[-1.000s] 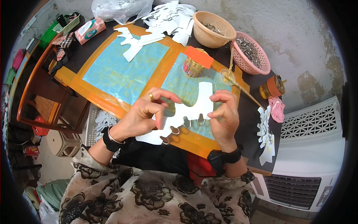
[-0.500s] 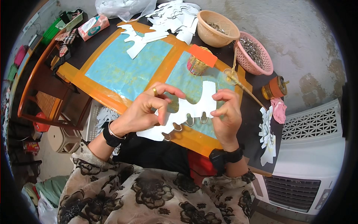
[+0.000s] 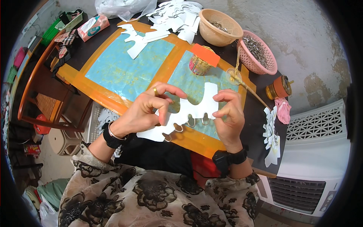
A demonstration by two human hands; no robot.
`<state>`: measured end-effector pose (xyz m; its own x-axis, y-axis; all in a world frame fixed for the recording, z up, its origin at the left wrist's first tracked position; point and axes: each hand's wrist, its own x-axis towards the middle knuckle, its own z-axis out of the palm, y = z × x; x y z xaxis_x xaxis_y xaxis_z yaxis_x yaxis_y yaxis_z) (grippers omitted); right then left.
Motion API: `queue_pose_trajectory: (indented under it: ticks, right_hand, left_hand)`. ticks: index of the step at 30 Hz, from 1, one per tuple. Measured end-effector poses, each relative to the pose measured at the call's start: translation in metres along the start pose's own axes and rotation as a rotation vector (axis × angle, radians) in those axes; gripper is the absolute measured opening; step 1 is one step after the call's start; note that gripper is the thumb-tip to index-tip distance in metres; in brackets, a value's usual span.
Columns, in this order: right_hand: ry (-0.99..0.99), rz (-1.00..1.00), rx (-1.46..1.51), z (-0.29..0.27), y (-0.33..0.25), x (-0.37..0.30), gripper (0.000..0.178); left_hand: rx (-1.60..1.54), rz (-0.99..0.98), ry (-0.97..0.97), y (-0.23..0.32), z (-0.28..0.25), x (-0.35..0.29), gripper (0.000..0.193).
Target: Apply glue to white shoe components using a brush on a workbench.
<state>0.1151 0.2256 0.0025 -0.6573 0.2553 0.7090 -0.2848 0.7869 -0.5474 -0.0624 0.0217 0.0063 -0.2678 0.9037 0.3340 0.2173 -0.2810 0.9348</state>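
Left hand [image 3: 145, 109] and right hand [image 3: 228, 115] pinch white card cutout [image 3: 189, 109] (metal rings along its edge); tan basket [image 3: 220, 22] at 12 o'clock.

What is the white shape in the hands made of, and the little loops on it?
The white cutout looks like thin matte card: flat, clean-cut edges, held by the left hand and right hand. The loops look like shiny metal wire, probably clips.

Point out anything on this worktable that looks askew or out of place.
Little stands out. A stack of white cutouts juts past the table's right edge, and the orange lid sits tilted on its jar. Both hands hold a white cutout hung with metal rings.
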Motion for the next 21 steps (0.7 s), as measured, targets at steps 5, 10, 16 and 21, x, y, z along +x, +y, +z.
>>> queue_pose_trajectory:
  ticks: [5,10,16,21]
  right_hand:
    - [-0.095,-0.01,0.024,-0.002,0.004,0.004,0.03]
    - [-0.245,0.476,0.546,0.003,0.0,-0.007,0.023]
    - [-0.308,0.803,0.917,-0.002,-0.008,-0.004,0.025]
    - [-0.341,0.848,0.936,-0.004,-0.006,-0.003,0.026]
  left_hand:
    - [0.009,-0.03,-0.007,-0.002,-0.003,0.002,0.032]
    - [-0.555,-0.094,-0.02,-0.03,-0.012,-0.006,0.015]
    - [-0.869,-0.495,0.358,-0.008,0.018,-0.008,0.035]
    - [-0.947,-0.452,0.337,-0.001,0.022,-0.003,0.042]
